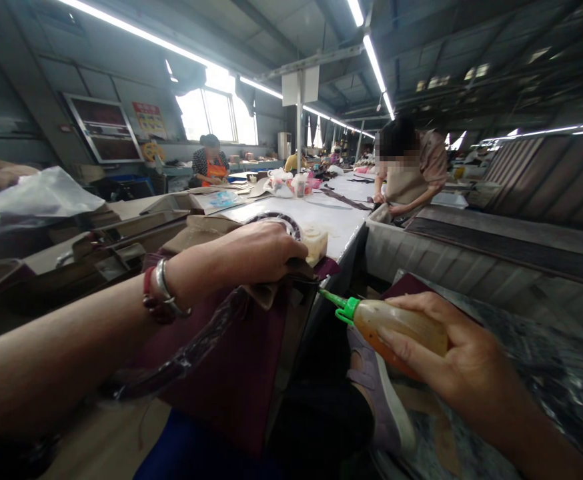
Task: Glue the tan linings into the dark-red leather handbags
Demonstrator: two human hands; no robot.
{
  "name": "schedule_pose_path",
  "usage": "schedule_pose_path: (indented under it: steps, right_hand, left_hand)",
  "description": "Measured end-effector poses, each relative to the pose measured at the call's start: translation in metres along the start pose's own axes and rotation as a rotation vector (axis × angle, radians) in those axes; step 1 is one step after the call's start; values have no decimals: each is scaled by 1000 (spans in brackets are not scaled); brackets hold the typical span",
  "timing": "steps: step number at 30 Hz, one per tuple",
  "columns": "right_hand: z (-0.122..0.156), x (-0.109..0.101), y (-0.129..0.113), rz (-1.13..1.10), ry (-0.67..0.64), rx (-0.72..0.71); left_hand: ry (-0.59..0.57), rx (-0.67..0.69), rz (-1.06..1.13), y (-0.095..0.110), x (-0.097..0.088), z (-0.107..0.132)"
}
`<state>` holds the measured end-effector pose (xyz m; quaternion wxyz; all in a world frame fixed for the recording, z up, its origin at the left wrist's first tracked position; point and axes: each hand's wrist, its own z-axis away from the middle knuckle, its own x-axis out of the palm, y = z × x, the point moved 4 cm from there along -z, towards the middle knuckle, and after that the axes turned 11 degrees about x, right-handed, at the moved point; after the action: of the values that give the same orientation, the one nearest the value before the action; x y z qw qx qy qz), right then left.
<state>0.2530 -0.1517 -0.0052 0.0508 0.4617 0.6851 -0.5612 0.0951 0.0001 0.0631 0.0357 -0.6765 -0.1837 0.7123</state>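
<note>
My left hand (pixel 259 253) is closed over the top edge of a dark maroon handbag (pixel 241 360) that hangs at the table's edge, gripping tan lining or paper at its mouth. A plastic-wrapped handle (pixel 191 353) loops down below my wrist, which wears a bracelet. My right hand (pixel 451 360) is wrapped round a squeeze bottle of amber glue (pixel 396 330). Its green nozzle (pixel 339 307) points left at the bag's side edge.
A long white worktable (pixel 321 217) runs away ahead, with bags, plastic sheets and small items on it. A person in a beige top (pixel 411 173) works at its right side; another in an orange apron sits far back. A grey conveyor trough (pixel 471 260) lies to the right.
</note>
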Motion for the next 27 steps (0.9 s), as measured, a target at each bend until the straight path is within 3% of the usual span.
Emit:
schedule_pose_path:
  steps: [6, 13, 18, 22, 27]
  right_hand:
    - [12, 21, 10, -6, -141, 44]
    - [15, 21, 14, 19, -195, 50]
    - [27, 43, 21, 64, -304, 89]
    - [32, 53, 24, 95, -284, 63]
    - [23, 46, 24, 13, -274, 82]
  left_hand:
    - [29, 22, -18, -1, 2, 1]
    - [24, -9, 8, 0, -1, 1]
    - [46, -3, 7, -1, -1, 4]
    - [85, 16, -13, -3, 0, 6]
    - [87, 33, -61, -4, -3, 7]
